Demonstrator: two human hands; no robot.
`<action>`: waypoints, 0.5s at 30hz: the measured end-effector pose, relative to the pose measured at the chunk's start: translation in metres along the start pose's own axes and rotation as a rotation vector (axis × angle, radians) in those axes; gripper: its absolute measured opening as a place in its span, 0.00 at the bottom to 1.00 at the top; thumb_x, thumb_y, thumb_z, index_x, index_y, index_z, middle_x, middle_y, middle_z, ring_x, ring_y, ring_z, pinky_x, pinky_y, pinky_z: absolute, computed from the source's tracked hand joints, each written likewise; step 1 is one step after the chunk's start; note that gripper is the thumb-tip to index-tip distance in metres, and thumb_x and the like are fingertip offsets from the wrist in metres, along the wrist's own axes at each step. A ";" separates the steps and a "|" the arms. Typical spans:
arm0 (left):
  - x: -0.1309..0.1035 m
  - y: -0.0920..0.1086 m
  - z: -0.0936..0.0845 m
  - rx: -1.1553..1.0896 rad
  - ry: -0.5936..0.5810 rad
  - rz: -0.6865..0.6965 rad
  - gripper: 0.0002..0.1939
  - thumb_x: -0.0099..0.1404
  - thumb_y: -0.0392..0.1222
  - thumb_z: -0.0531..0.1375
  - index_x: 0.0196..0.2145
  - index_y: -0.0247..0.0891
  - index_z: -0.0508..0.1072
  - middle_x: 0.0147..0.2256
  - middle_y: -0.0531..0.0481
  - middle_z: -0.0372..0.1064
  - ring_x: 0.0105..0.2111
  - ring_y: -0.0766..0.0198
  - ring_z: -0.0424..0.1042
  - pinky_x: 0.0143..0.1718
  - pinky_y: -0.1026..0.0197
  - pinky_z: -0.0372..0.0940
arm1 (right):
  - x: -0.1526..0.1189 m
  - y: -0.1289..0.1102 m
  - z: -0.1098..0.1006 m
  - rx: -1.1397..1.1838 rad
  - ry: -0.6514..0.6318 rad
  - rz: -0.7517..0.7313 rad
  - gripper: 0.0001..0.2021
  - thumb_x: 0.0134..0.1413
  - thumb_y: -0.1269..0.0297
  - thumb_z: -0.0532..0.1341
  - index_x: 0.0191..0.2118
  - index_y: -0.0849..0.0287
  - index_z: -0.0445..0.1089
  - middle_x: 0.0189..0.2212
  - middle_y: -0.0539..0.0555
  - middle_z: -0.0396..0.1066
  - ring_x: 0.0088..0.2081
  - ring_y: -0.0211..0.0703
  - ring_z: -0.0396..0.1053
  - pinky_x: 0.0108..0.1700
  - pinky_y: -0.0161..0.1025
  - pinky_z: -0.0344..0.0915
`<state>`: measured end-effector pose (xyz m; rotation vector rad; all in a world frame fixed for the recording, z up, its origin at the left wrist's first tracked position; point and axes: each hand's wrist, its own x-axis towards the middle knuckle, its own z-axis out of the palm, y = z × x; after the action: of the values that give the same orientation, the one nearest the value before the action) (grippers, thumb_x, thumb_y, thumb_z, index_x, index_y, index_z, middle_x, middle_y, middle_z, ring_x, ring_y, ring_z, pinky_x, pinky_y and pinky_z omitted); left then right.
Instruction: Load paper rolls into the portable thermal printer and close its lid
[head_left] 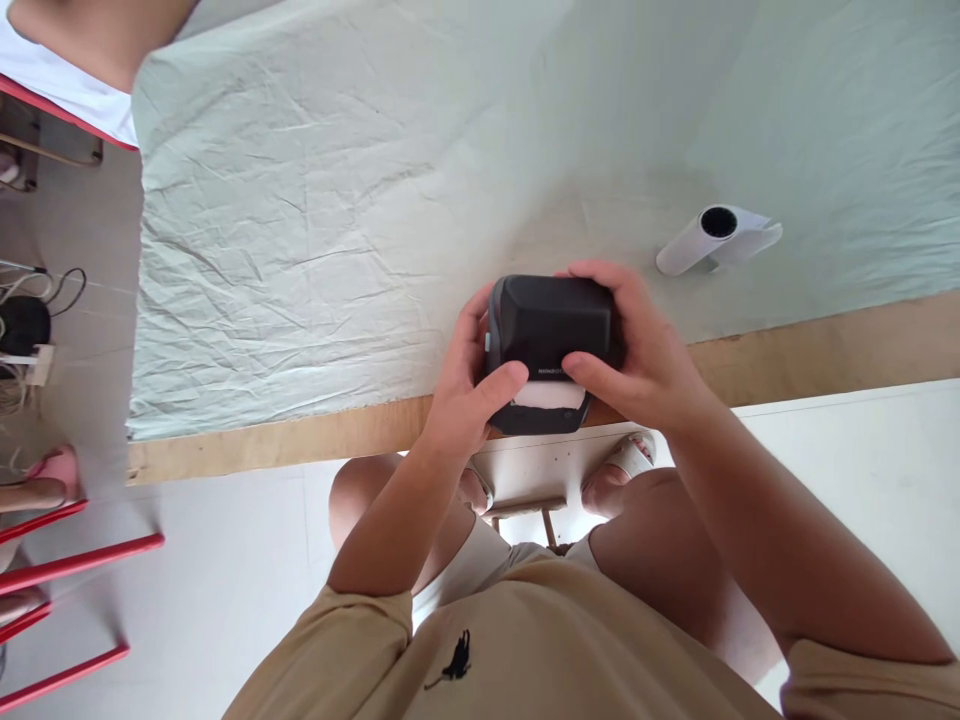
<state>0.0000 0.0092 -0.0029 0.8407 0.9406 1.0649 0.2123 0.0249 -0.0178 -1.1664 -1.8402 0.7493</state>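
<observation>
A black, boxy label printer (559, 325) with rounded edges and small pale lettering on its front is held in both my hands, above the table's near edge. A white strip (551, 395) shows between its upper body and its lower black part. My left hand (476, 370) grips the left side, thumb resting at the front edge. Around the right side wraps my right hand (626, 345), its thumb also on the front edge. To the right, on the cloth, is a white roll (690, 248) with a dark round opening and a loose flap.
A wrinkled pale green cloth (300, 230) covers the table, leaving a bare wooden edge (285, 432) at the front. Another person's arm (105, 35) reaches in at upper left. Red metal legs (82, 570) and cables (30, 300) are at the left on the floor.
</observation>
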 end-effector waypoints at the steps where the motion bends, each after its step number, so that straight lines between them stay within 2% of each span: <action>1: 0.001 -0.001 0.000 0.011 0.009 -0.005 0.36 0.62 0.62 0.77 0.62 0.49 0.77 0.60 0.43 0.82 0.56 0.45 0.84 0.51 0.51 0.82 | 0.000 0.001 0.001 0.015 -0.021 0.014 0.32 0.64 0.51 0.67 0.70 0.48 0.64 0.62 0.59 0.78 0.57 0.57 0.79 0.55 0.54 0.82; 4: 0.004 -0.003 0.001 0.057 0.053 -0.045 0.34 0.64 0.64 0.75 0.61 0.46 0.77 0.50 0.44 0.85 0.48 0.49 0.85 0.46 0.53 0.81 | 0.001 0.005 0.003 0.055 -0.017 0.033 0.33 0.61 0.50 0.70 0.69 0.49 0.65 0.58 0.59 0.78 0.52 0.54 0.79 0.49 0.50 0.82; 7: 0.003 0.000 0.002 0.058 0.042 -0.056 0.31 0.67 0.63 0.74 0.61 0.45 0.78 0.49 0.44 0.86 0.46 0.50 0.86 0.43 0.54 0.80 | 0.000 0.007 0.005 0.075 0.006 0.039 0.32 0.63 0.49 0.69 0.68 0.50 0.66 0.58 0.59 0.78 0.53 0.55 0.79 0.50 0.51 0.82; 9: 0.002 0.002 0.002 0.053 0.002 -0.034 0.29 0.70 0.61 0.72 0.62 0.46 0.78 0.55 0.44 0.85 0.53 0.50 0.85 0.49 0.54 0.80 | -0.001 0.008 0.004 0.085 0.004 0.026 0.32 0.65 0.47 0.68 0.70 0.50 0.66 0.62 0.61 0.77 0.57 0.56 0.79 0.56 0.54 0.81; 12: 0.000 0.003 0.003 0.026 -0.032 0.036 0.29 0.73 0.65 0.69 0.64 0.50 0.77 0.66 0.47 0.79 0.68 0.50 0.78 0.65 0.52 0.76 | -0.001 0.010 0.003 0.113 -0.027 0.010 0.35 0.69 0.43 0.66 0.74 0.51 0.63 0.69 0.64 0.74 0.65 0.59 0.76 0.64 0.58 0.78; 15: 0.001 0.001 0.007 -0.017 0.031 0.008 0.30 0.74 0.71 0.64 0.62 0.51 0.79 0.63 0.47 0.81 0.69 0.49 0.77 0.67 0.50 0.76 | 0.000 0.011 0.001 0.122 -0.047 -0.022 0.37 0.71 0.39 0.64 0.76 0.50 0.61 0.72 0.64 0.72 0.68 0.60 0.74 0.68 0.59 0.76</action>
<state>0.0058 0.0096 0.0005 0.8161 0.9538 1.0944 0.2161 0.0295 -0.0276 -1.0571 -1.8161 0.8710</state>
